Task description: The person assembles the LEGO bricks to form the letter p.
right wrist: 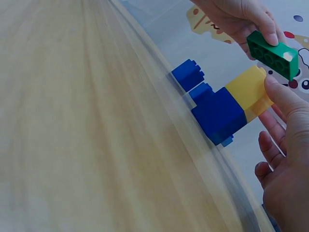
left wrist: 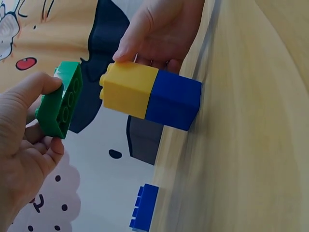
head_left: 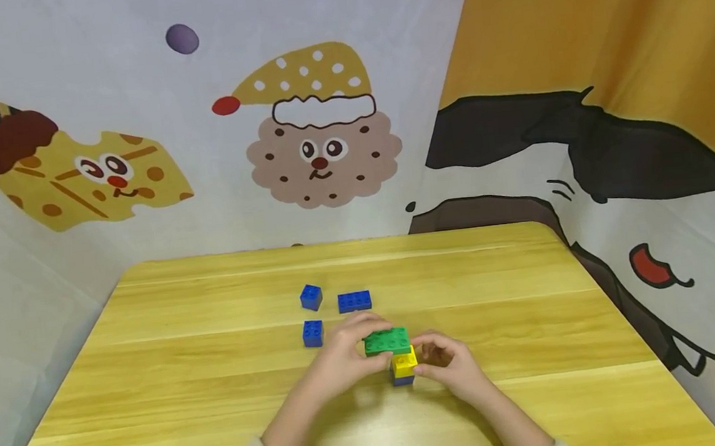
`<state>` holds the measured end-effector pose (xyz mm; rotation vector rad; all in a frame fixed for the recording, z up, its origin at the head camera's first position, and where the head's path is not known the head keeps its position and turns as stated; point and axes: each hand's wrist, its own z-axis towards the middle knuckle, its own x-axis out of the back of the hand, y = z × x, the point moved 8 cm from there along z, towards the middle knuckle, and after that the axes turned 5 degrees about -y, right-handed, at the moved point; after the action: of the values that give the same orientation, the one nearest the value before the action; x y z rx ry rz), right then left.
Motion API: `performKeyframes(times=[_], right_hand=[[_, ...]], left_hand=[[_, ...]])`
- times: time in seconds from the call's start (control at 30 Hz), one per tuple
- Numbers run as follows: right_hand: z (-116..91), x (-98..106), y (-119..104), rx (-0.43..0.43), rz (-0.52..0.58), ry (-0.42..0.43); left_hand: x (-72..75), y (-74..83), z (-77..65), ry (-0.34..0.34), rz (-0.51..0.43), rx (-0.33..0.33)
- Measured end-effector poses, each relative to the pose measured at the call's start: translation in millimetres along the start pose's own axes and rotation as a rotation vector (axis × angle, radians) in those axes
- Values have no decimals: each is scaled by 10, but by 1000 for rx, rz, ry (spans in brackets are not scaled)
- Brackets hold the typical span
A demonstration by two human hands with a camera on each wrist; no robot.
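My left hand [head_left: 343, 352] pinches a green building brick [head_left: 388, 340] between thumb and fingers, its hollow underside facing down. Below and beside it, a yellow brick [head_left: 405, 363] sits on top of a blue brick [head_left: 403, 381], forming a short upright stack on the table. In the left wrist view a gap shows between the green brick [left wrist: 62, 100] and the studs of the yellow brick [left wrist: 129, 89]. My right hand [head_left: 452, 366] holds the yellow brick from the right, thumb on its near side; in the right wrist view the other fingers are partly hidden behind it.
Two small square blue bricks [head_left: 311, 297] stand one behind the other, left of my hands. A longer blue brick [head_left: 355, 301] lies beyond my left hand. The wooden table [head_left: 181, 340] ends at a cartoon-printed cloth [head_left: 219, 193].
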<state>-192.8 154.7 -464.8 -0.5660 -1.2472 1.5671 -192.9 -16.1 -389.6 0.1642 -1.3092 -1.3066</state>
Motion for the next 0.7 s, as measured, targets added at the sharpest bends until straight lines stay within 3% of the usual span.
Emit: performKeyframes(times=[0.23,0.7], right_hand=[[-7,2,-6,34,19,-3],[-10,-8,17,16,42,-15]], left_hand=[[-20,-5,28,32,-31,34],[-175,-7,70,53,-105,24]])
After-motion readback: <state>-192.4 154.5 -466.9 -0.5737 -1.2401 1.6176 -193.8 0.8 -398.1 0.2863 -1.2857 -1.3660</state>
